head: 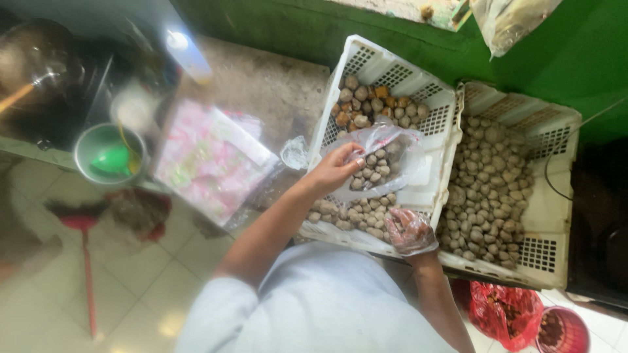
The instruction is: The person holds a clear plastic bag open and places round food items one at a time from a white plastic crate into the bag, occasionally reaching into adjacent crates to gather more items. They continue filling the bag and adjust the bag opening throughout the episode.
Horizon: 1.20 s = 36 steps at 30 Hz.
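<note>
My left hand (337, 168) holds the rim of a clear plastic bag (392, 147) partly filled with small brownish-grey balls. The bag rests over a white perforated plastic crate (439, 111) that holds more of these balls (356, 214) and some browner pieces (369, 104) at its far end. My right hand (409, 229), covered by a thin clear plastic glove, lies on the balls at the near end of that crate, fingers curled over them. A second white crate (556, 196) full of larger pale balls (487, 183) stands just to the right.
A pink patterned plastic packet (209, 157) lies on the counter to the left. A metal bowl with a green funnel (111, 157) stands farther left. A red broom (85, 261) rests on the tiled floor. A red bag (504, 310) and red bucket (562, 330) sit below right. A green wall (575, 52) is behind.
</note>
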Available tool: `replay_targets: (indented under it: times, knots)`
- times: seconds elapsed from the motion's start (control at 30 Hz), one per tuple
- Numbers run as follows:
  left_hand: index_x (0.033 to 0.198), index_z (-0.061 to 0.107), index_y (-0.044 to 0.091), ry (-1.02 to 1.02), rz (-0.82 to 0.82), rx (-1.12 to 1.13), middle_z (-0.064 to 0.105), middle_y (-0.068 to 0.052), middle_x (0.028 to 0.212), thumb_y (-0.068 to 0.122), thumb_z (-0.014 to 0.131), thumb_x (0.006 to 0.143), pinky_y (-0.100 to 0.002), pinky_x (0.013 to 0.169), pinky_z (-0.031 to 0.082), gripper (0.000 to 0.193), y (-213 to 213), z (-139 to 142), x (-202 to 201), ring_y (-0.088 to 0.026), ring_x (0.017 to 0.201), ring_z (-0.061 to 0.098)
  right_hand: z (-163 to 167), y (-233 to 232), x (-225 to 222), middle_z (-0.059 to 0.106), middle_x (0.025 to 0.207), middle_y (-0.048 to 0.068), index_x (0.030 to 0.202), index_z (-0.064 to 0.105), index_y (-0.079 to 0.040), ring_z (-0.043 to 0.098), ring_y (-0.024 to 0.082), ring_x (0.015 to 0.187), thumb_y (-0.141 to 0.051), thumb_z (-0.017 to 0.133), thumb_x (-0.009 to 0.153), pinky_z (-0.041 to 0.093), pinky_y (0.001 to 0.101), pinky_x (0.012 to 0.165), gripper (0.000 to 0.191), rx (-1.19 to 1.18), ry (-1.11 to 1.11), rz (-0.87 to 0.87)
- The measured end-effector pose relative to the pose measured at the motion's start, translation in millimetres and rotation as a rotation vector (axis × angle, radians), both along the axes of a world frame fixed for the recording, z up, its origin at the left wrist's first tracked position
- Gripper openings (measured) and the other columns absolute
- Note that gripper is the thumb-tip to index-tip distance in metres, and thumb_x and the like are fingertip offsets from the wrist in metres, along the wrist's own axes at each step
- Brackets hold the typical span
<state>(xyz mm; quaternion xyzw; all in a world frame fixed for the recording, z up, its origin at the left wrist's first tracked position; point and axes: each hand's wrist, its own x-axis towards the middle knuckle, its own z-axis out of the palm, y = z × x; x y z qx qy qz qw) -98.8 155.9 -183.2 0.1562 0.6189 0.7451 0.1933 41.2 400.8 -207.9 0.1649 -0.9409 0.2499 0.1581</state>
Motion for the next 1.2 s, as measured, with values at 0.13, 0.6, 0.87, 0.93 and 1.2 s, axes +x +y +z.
replay_targets:
  times: [0.13,0.6,0.87,0.93,1.2]
  knots:
    - [0.124,0.059,0.009,-0.027,0.019,-0.124,0.058,0.005,0.095,0.022,0.063,0.102,-0.023,0.074,0.045,0.026,-2,1,2,-0.005,0.086,0.05,-3,0,1,0.073,0.096,0.018,0.104,0.073,-0.001,0.072,0.035,0.086,-0.018,0.078,0.085,0.059,0.0439,0.078,0.025,0.003,-0.06,-0.013]
    - [0.126,0.057,0.008,-0.007,0.001,-0.103,0.058,0.003,0.094,0.022,0.061,0.104,-0.025,0.074,0.045,0.026,-3,-7,-4,-0.006,0.086,0.05,12,-10,-1,0.074,0.097,0.017,0.104,0.073,-0.003,0.072,0.035,0.085,-0.018,0.078,0.086,0.059,0.0434,0.078,0.024,-0.022,-0.156,-0.051]
    - [0.125,0.058,0.009,-0.006,0.002,-0.119,0.061,0.002,0.097,0.022,0.06,0.103,-0.026,0.078,0.047,0.026,-4,-3,-1,-0.007,0.089,0.052,16,-11,-1,0.074,0.096,0.018,0.104,0.074,-0.004,0.072,0.035,0.086,-0.019,0.077,0.085,0.059,0.0436,0.078,0.025,0.0,-0.14,-0.029]
    - [0.125,0.058,0.008,-0.01,0.004,-0.128,0.061,0.003,0.097,0.021,0.06,0.103,-0.025,0.079,0.048,0.026,-4,-2,-1,-0.006,0.09,0.052,16,-11,-2,0.074,0.095,0.017,0.103,0.074,-0.003,0.072,0.034,0.084,-0.018,0.078,0.085,0.059,0.0431,0.077,0.024,-0.007,-0.15,-0.035]
    - [0.126,0.058,0.008,-0.024,-0.01,-0.135,0.06,0.002,0.097,0.021,0.06,0.104,-0.026,0.077,0.047,0.026,-3,-6,-1,-0.006,0.089,0.051,12,-8,-2,0.075,0.095,0.017,0.103,0.074,-0.002,0.074,0.031,0.084,-0.016,0.078,0.086,0.06,0.0406,0.076,0.022,-0.066,-0.148,-0.044]
